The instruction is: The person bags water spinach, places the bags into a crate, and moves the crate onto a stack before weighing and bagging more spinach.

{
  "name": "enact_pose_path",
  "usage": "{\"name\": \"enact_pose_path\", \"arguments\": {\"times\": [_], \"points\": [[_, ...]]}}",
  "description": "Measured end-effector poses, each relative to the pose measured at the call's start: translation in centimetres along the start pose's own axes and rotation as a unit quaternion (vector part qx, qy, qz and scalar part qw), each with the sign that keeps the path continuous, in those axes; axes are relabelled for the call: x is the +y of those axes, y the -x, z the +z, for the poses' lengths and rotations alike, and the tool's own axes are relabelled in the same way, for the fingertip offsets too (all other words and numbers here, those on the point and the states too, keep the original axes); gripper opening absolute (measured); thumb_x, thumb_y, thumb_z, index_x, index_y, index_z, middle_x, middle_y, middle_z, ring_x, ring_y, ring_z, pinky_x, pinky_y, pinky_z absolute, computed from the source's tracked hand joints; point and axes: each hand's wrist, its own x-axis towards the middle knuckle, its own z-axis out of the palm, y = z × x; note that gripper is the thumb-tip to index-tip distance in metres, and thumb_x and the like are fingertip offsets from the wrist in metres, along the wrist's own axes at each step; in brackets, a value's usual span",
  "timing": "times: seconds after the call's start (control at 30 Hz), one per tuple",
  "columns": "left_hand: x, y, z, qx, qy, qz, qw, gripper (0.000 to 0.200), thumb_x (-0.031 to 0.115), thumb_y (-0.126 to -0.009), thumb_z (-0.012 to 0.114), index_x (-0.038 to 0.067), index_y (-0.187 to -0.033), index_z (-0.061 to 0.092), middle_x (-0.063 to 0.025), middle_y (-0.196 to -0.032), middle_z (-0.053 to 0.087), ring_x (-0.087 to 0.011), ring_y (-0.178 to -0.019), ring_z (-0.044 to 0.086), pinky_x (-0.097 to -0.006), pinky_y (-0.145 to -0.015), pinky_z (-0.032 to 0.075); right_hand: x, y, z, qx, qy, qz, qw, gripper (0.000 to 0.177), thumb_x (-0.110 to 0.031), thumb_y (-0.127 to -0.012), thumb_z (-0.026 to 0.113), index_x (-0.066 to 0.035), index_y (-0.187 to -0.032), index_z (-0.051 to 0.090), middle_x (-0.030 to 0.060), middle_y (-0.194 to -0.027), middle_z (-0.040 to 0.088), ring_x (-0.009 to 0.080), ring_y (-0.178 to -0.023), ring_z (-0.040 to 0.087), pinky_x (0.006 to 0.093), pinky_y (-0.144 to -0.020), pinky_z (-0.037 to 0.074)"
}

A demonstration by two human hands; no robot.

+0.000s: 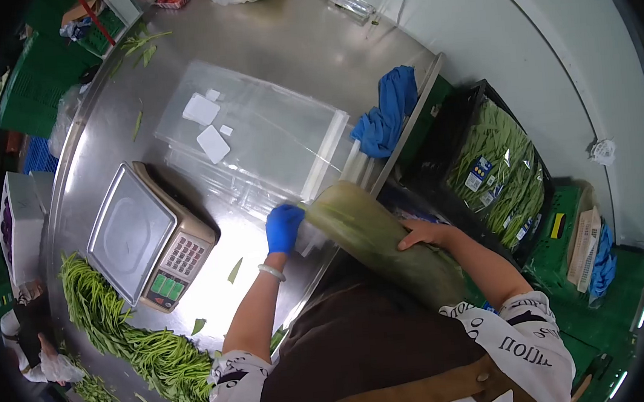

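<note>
A long plastic bag of green leafy vegetables (374,235) lies slantwise across the table's near edge and against my apron. My left hand (284,229), in a blue glove, is closed at the bag's far end and appears to pinch its edge; the fingertips are partly hidden. Bare, my right hand (423,233) grips the bag farther back, with the thumb on top. Just beyond my left hand lies a stack of clear plastic bags (255,123) with white labels (214,144) on it.
A scale (151,237) stands on the metal table (248,37) at left, beside a long heap of loose greens (152,354). A blue cloth (387,113) lies at the table's right edge. Further right, a black crate (483,90) holds several packed bags of greens (497,172).
</note>
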Motion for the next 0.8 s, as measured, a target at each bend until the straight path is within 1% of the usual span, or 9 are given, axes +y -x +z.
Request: {"name": "enact_pose_path", "arguments": {"times": [0.03,0.17,0.3,0.33,0.5,0.53,0.6,0.73,0.8], "points": [[-1.3,0.2,1.0,0.021,0.115,-0.082,0.99,0.01,0.003,-0.08,0.064,0.005,-0.087,0.07,-0.0093,-0.091,0.067,-0.0199,-0.088,0.062,-0.0282,-0.083,0.047,-0.2,-0.4,-0.1,-0.004,0.002,0.005,1.0,0.088,-0.031,-0.066,0.078,0.0,-0.137,0.037,0.0139,-0.124,0.053,0.0222,-0.11,0.054,0.0338,-0.096,0.042],[2.1,-0.3,-2.1,0.1,0.384,-0.168,0.902,0.009,0.002,-0.087,0.059,0.002,-0.091,0.067,-0.0026,-0.093,0.065,-0.0114,-0.087,0.059,-0.0249,-0.081,0.046,1.1,-1.2,-1.0,0.01,-0.016,0.04,0.999,0.076,-0.034,-0.072,0.073,-0.002,-0.133,0.042,0.0119,-0.119,0.057,0.0202,-0.103,0.058,0.0327,-0.09,0.046],[3.4,-0.1,-2.3,0.062,0.257,-0.109,0.958,0.01,0.007,-0.083,0.064,0.006,-0.092,0.068,-0.0068,-0.096,0.064,-0.0165,-0.086,0.06,-0.028,-0.078,0.046,0.4,-1.1,-0.2,0.03,-0.076,0.077,0.994,0.058,-0.038,-0.08,0.066,-0.003,-0.124,0.053,0.0084,-0.111,0.062,0.0155,-0.096,0.061,0.031,-0.085,0.048],[3.8,-0.1,-1.6,0.112,0.19,-0.007,0.975,0.01,0.005,-0.08,0.065,0.007,-0.09,0.068,-0.0088,-0.098,0.064,-0.0226,-0.092,0.059,-0.0314,-0.082,0.045,-0.5,-0.8,0.7,0.026,-0.1,0.093,0.99,0.053,-0.038,-0.082,0.064,-0.003,-0.122,0.056,0.0077,-0.109,0.063,0.0147,-0.095,0.061,0.0308,-0.085,0.049],[11.7,-1.3,-2.5,0.177,0.161,0.097,0.966,0.013,0.002,-0.075,0.065,0.007,-0.087,0.065,-0.0112,-0.101,0.064,-0.0291,-0.101,0.057,-0.0384,-0.09,0.042,-3.3,-3.2,3.4,-0.015,-0.153,0.045,0.987,0.044,-0.037,-0.089,0.057,-0.004,-0.117,0.059,0.0071,-0.106,0.064,0.014,-0.09,0.062,0.0304,-0.082,0.05],[13.1,-0.9,-2.7,0.08,0.188,0.16,0.966,0.013,0.003,-0.075,0.065,0.007,-0.087,0.064,-0.0109,-0.104,0.064,-0.0287,-0.104,0.056,-0.0402,-0.092,0.041,-3.3,-4.4,3.0,-0.026,-0.172,0.031,0.984,0.044,-0.037,-0.09,0.056,-0.003,-0.118,0.058,0.0069,-0.106,0.064,0.0133,-0.09,0.062,0.0301,-0.081,0.05],[15.5,-0.5,-3.3,0.017,0.163,0.236,0.958,0.012,-0.001,-0.077,0.063,0.005,-0.087,0.062,-0.0101,-0.109,0.062,-0.0299,-0.111,0.053,-0.0396,-0.098,0.038,-3.0,-7.7,1.7,-0.027,-0.182,-0.018,0.983,0.043,-0.037,-0.091,0.055,-0.003,-0.118,0.058,0.007,-0.106,0.064,0.0141,-0.09,0.063,0.0297,-0.08,0.05],[13.2,-3.9,-6.0,0.152,0.096,0.113,0.977,0.007,0.005,-0.08,0.06,0.007,-0.086,0.063,-0.0084,-0.115,0.063,-0.0346,-0.121,0.047,-0.045,-0.107,0.027,-7.0,-6.6,4.7,-0.076,-0.169,-0.061,0.981,0.042,-0.036,-0.092,0.054,-0.003,-0.118,0.058,0.0077,-0.106,0.065,0.016,-0.092,0.063,0.03,-0.082,0.051],[14.8,-4.4,-7.3,0.07,0.035,0.194,0.978,0.008,0.005,-0.079,0.062,0.007,-0.087,0.063,-0.0084,-0.118,0.062,-0.0335,-0.123,0.046,-0.0442,-0.106,0.029,-6.9,-8.9,3.9,-0.082,-0.193,-0.115,0.971,0.041,-0.035,-0.092,0.053,-0.003,-0.118,0.057,0.0081,-0.106,0.064,0.0169,-0.093,0.064,0.031,-0.084,0.051]]}}
